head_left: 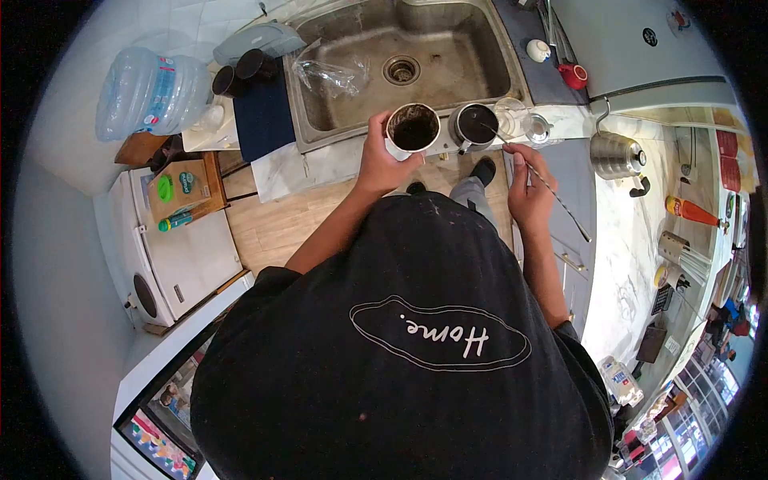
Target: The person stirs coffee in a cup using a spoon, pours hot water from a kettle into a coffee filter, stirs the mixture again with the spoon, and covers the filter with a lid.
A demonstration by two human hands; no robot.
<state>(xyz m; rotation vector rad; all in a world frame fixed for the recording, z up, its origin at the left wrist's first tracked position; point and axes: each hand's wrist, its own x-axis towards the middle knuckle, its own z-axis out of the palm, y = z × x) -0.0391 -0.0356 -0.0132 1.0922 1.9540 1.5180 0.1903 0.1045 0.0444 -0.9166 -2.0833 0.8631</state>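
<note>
My left hand (382, 162) is closed around a white cup (398, 150) at the sink's front edge. Dark brown residue coats the inside of the cup, with a dark mass at the bottom. In my right hand (531, 184) is a long bar spoon (570, 214) with a twisted shaft, pinched near its upper part. Its far end reaches into a metal pitcher (462, 143), which stands on the counter between my hands and holds something dark. Just right of the pitcher are a clear glass (510, 117) and a small glass jar (537, 128).
The steel sink (432, 48) lies ahead, with a crumpled plastic bag (332, 76) inside. Two dark cups (256, 64) and a large water bottle (152, 94) stand left. A gooseneck kettle (618, 154) and a red-orange bottle (691, 210) are on the right counter.
</note>
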